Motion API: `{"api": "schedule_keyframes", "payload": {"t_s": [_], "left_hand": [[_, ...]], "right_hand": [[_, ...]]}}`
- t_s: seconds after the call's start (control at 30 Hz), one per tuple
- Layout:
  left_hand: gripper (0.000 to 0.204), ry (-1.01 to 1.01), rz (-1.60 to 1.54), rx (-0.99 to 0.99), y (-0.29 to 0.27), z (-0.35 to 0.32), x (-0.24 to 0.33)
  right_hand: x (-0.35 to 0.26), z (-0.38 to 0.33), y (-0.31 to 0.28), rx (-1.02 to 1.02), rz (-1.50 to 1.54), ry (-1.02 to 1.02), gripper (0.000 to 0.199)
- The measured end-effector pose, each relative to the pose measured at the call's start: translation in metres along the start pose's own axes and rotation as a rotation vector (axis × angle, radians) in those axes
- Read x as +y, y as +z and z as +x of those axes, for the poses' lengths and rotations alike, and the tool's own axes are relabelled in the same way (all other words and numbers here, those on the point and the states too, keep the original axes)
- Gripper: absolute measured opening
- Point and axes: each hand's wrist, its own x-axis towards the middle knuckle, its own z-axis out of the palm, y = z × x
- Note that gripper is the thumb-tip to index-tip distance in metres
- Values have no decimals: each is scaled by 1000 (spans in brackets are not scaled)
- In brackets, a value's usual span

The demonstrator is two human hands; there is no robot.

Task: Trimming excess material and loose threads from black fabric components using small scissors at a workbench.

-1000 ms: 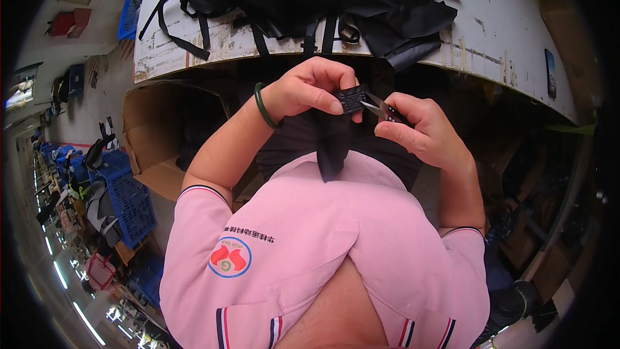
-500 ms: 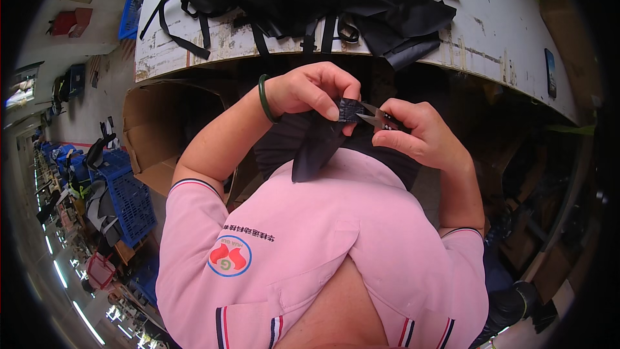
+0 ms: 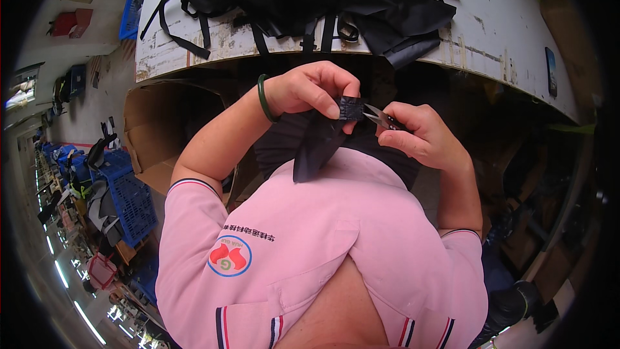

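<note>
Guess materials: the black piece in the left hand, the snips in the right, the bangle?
Black piece: likely woven fabric or webbing, matte, hangs limp. Snips: metal, going by the bright glinting blades. Bangle: glossy dark green, perhaps jade or glass; cannot tell which.

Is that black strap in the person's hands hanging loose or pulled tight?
Hanging loose: the black strap droops from the left hand, its lower end free.

- Pink short-sleeved polo shirt (image 3: 323,239) — sleeve cuffs and collar edged with dark, white and red stripes
- Round red-and-green chest emblem (image 3: 230,256) with a blue ring
- Dark green bangle (image 3: 263,97) — left wrist
</note>
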Motion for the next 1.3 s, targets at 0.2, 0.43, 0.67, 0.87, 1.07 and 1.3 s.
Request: {"api": "schedule_keyframes", "payload": {"t_s": [0.2, 0.43, 0.67, 0.87, 1.07, 1.3], "left_hand": [[17, -11, 7, 0, 3, 1, 1], [16, -3, 32, 10, 2, 1, 1], [16, -21, 36, 2, 4, 3, 1], [15, -81, -53, -31, 6, 8, -2], [14, -130, -75, -12, 11, 10, -1], [13, -181, -57, -11, 9, 9, -3]], "right_hand": [[3, -1, 1, 0, 13, 1, 23], [6, -3, 0, -24, 59, 50, 21], [9, -1, 3, 40, 47, -40, 22], [8, 2, 1, 55, -160, -147, 25], [2, 5, -2, 57, -354, -181, 32], [-1, 3, -6, 37, -387, -189, 34]]}}
